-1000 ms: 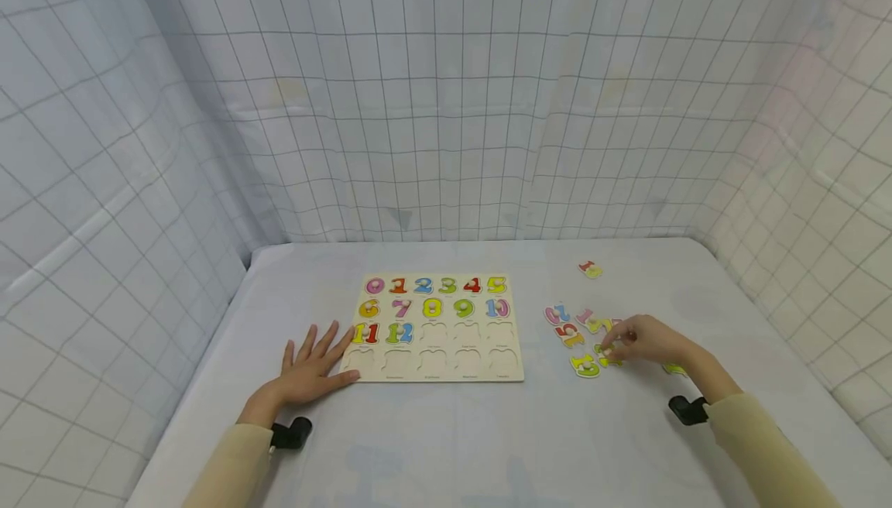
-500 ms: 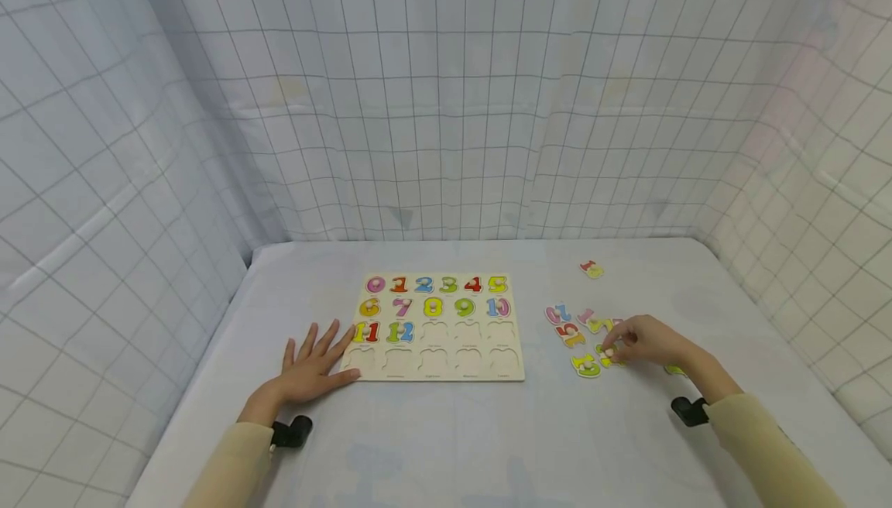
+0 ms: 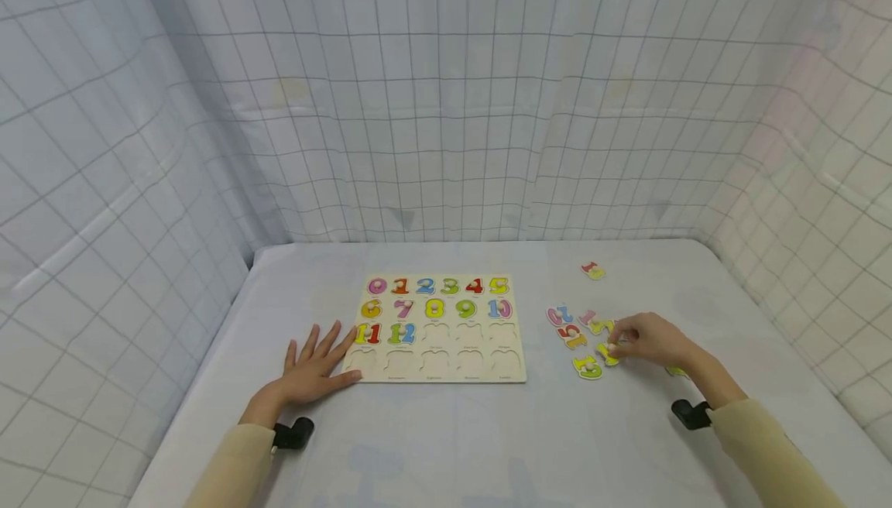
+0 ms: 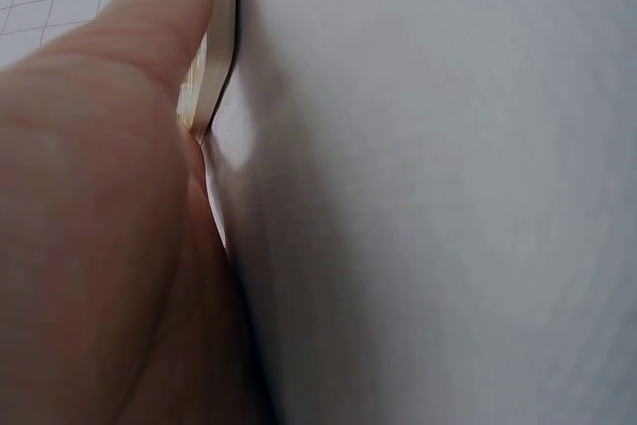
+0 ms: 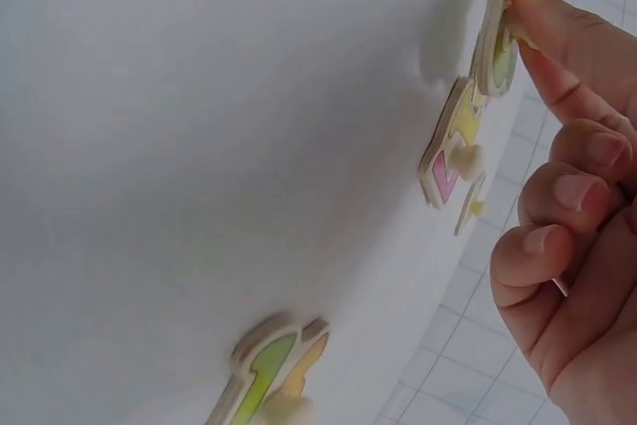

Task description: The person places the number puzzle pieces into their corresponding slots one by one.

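In the head view the left hand [image 3: 307, 372] lies with fingers spread, its thumb and index finger touching the left edge of a wooden number puzzle board [image 3: 446, 378]. Seated in the board are the numbers 0 to 12; empty recesses fill the lower right. Over the loose pieces, the right hand [image 3: 648, 340] pinches a yellow-and-green number puzzle piece [image 3: 608, 355] between thumb and index finger. The right wrist view shows this piece [image 5: 498, 42] tilted, with a shadow beside it on the cloth; its number cannot be read. The other fingers of that hand are curled.
Several loose number pieces lie close by, among them a red-and-orange 15 [image 3: 571, 336], a pink-and-blue piece [image 3: 559, 315] and a yellow-green piece [image 3: 588, 368]. Farther back is a red-and-yellow piece [image 3: 593, 270]. Gridded white curtains [image 3: 446, 144] enclose the white table [image 3: 446, 446].
The yellow-and-green piece under the right hand has shifted and tilted slightly at the fingertips. The left hand rests in the same place on the board.
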Action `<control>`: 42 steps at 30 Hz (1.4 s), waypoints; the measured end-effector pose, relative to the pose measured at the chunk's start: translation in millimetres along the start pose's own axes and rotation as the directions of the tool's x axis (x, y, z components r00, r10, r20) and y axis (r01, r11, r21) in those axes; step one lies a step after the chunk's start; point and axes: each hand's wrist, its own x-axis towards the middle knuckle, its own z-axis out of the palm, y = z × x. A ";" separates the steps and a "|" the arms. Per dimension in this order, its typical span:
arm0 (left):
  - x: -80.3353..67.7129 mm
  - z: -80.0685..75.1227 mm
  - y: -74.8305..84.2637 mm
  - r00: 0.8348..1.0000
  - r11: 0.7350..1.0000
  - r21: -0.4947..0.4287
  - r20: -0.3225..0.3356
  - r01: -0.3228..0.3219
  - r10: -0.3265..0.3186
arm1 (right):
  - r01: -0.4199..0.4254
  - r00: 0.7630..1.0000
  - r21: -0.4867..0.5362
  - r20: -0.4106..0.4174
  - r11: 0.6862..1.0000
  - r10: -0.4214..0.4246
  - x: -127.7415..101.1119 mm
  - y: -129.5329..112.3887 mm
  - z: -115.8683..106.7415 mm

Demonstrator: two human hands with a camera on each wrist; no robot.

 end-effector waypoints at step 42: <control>0.1 -0.1 -1.4 1.000 1.000 -0.010 0.002 0.003 -0.003 | 0.165 0.986 -0.116 0.008 0.979 -0.165 141.0 -218.1 104.7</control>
